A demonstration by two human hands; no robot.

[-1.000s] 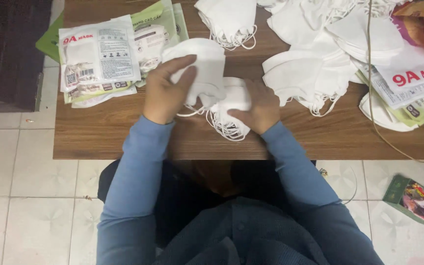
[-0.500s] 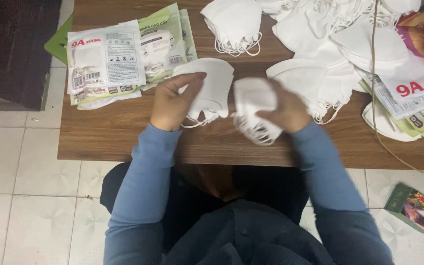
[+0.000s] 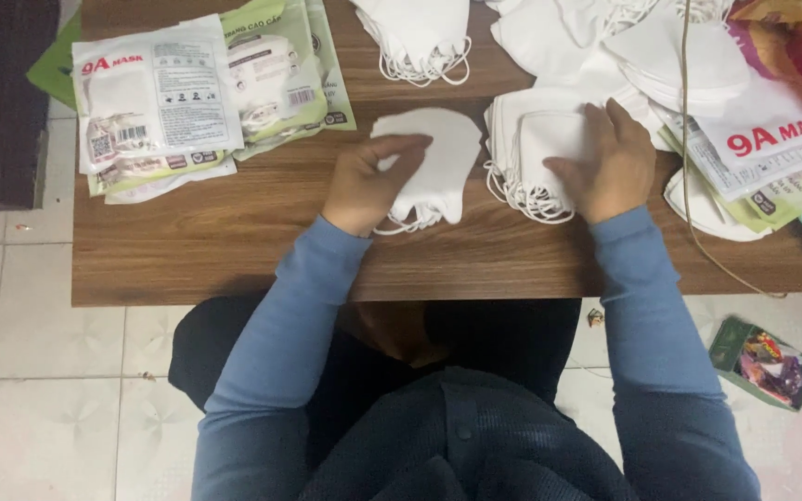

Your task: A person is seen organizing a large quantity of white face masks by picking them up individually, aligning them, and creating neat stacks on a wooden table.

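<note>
My left hand (image 3: 370,182) grips a small stack of folded white face masks (image 3: 438,160) lying on the wooden table (image 3: 234,250), thumb on top, ear loops trailing below. My right hand (image 3: 611,163) presses on a second stack of white masks (image 3: 531,139) just to the right, its loops hanging toward the table's front edge. The two stacks lie apart with a narrow gap between them.
Sealed mask packets (image 3: 155,102) lie stacked at the far left, green-backed ones (image 3: 280,65) beside them. More loose white masks (image 3: 420,32) heap at the back, and printed packets (image 3: 772,139) at the right. A thin cord (image 3: 689,186) crosses there. A small colourful box (image 3: 763,362) lies on the tiled floor.
The hands have moved apart: the right hand carried its stack rightward and set it flat on the table. The left hand lowered its stack onto the table.
</note>
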